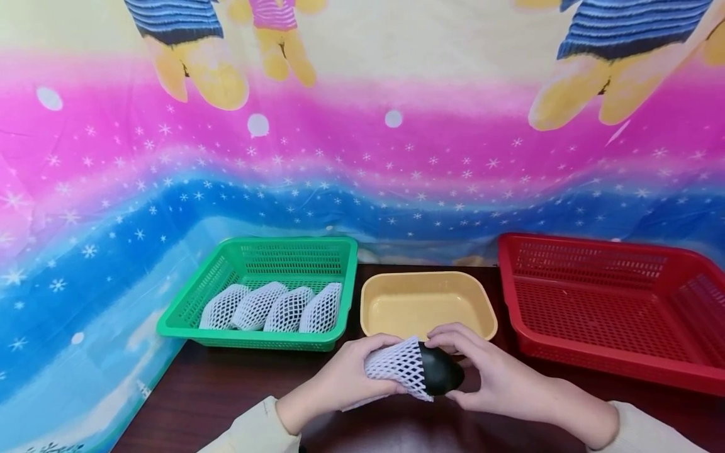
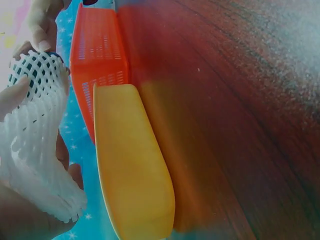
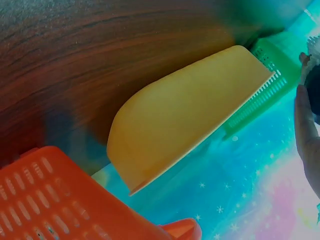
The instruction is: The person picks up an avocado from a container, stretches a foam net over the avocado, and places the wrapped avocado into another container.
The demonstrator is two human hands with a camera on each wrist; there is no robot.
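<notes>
In front of the yellow tub, a dark, smooth oval fruit lies partly inside a white foam net sleeve. My left hand grips the sleeve, thumb on the near side and fingers over the top. The sleeve's loose tail hangs past the palm in the left wrist view. From the other side, my right hand holds the fruit's bare end between thumb and fingers, right by the net's edge. The right wrist view catches only part of this hand and the dark fruit at its edge.
A green basket at left holds several white net-sleeved pieces. The yellow tub stands in the middle, and a red basket at right. All rest on a dark wooden table before a printed cloth backdrop.
</notes>
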